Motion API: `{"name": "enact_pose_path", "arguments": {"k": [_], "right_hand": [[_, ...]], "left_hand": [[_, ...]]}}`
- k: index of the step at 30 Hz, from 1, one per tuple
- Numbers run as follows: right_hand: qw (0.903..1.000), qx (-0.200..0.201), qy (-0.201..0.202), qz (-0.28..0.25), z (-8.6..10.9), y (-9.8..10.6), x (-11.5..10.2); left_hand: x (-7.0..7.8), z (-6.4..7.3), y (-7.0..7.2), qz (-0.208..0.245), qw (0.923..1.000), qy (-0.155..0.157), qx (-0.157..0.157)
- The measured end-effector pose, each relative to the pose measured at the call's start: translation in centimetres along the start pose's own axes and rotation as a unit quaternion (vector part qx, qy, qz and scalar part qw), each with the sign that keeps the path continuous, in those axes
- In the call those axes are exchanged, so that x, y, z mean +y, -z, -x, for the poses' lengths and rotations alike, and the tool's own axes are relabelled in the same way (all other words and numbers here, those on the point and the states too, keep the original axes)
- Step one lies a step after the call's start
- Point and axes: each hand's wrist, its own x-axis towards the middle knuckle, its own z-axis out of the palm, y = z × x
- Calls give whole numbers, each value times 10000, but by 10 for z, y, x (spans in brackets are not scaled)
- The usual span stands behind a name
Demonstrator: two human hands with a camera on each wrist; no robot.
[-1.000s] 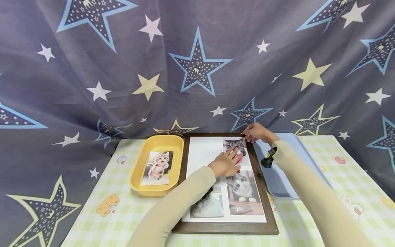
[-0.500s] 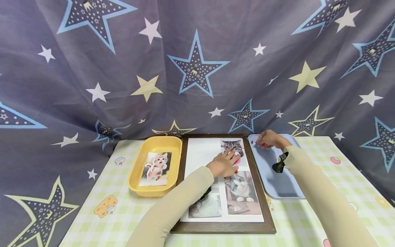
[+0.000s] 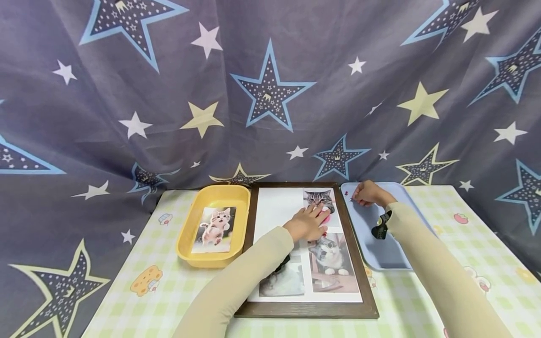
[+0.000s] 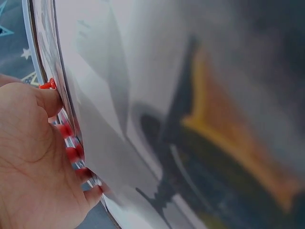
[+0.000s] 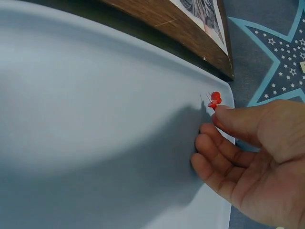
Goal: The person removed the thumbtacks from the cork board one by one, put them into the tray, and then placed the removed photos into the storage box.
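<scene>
My left hand [image 3: 307, 223] lies with fingers spread on the photo of a tabby cat [image 3: 320, 198] at the top right of the brown-framed white board [image 3: 274, 206]. Beside its thumb a red push pin [image 4: 49, 84] shows at the board; lower down, red patches appear between the fingers. At the far left corner of the blue tray [image 3: 382, 249], my right hand [image 3: 368, 193] pinches a red push pin [image 5: 212, 105] between thumb and forefinger. Another red push pin [image 5: 217, 96] lies right by those fingertips. Below on the board are a grey-and-white cat photo [image 3: 331, 263] and a pale photo [image 3: 282, 280], partly covered by the left arm.
Left of the board stands a yellow basin [image 3: 183, 244] with a kitten photo [image 3: 214, 230] in it. The blue tray sits close along the board's right side. A checked cloth [image 3: 127, 310] covers the table, and a star-patterned curtain [image 3: 169, 94] hangs behind.
My right hand has moved right from the board's top right corner to the tray's corner and come down to the push pins. The left hand stays on the tabby photo.
</scene>
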Motion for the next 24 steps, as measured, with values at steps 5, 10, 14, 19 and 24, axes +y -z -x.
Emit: {"name": "enact_pose_path", "arguments": {"k": [5, 10, 14, 19, 24], "right_hand": [[9999, 70, 17, 77, -5, -1, 4], [9999, 126, 58, 56, -6, -2, 6], [9996, 199, 32, 176, -4, -3, 2], [9991, 247, -36, 336, -5, -4, 0], [9992, 195, -13, 339, -7, -5, 1]], "left_hand": [[0, -1, 0, -13, 10000, 7, -8], [0, 0, 0, -5, 10000, 29, 10], [0, 0, 0, -8, 10000, 12, 14], [0, -1, 0, 21, 10000, 14, 41], [0, -1, 0, 12, 10000, 37, -22]]}}
